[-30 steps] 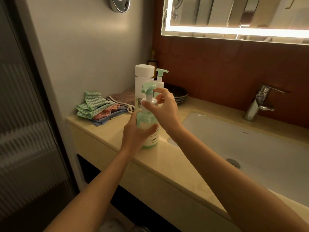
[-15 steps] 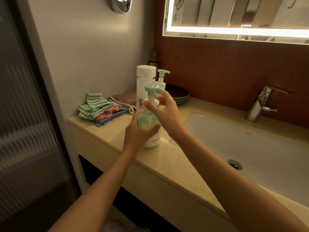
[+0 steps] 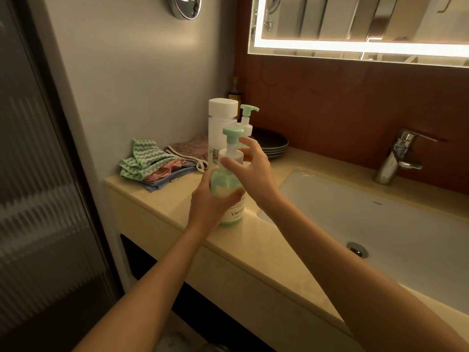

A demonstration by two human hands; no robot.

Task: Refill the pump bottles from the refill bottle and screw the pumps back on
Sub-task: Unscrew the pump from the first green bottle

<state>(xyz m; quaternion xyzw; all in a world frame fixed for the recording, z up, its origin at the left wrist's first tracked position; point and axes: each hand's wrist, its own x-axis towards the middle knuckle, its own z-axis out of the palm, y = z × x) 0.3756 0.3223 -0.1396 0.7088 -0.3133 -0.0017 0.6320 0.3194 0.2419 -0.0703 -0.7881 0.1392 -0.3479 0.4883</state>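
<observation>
A green pump bottle [image 3: 232, 189] stands on the counter [image 3: 256, 247] left of the sink. My left hand [image 3: 209, 201] grips its body from the left. My right hand [image 3: 251, 168] curls its fingers round the white collar of the green-topped pump [image 3: 231, 143] sitting on the bottle's neck. Behind it stands a tall white refill bottle [image 3: 220, 123] with its cap on, and a second pump bottle [image 3: 247, 120] with a green pump head beside it.
Folded cloths [image 3: 152, 166] lie at the counter's left end against the wall. Dark stacked plates [image 3: 272, 146] sit behind the bottles. The white sink basin [image 3: 380, 224] and chrome tap [image 3: 396, 158] fill the right side. A lit mirror [image 3: 355, 26] hangs above.
My right hand's fingers have shifted round the pump collar, and the pump head now points further to the right. The bottle stays in place in my left hand.
</observation>
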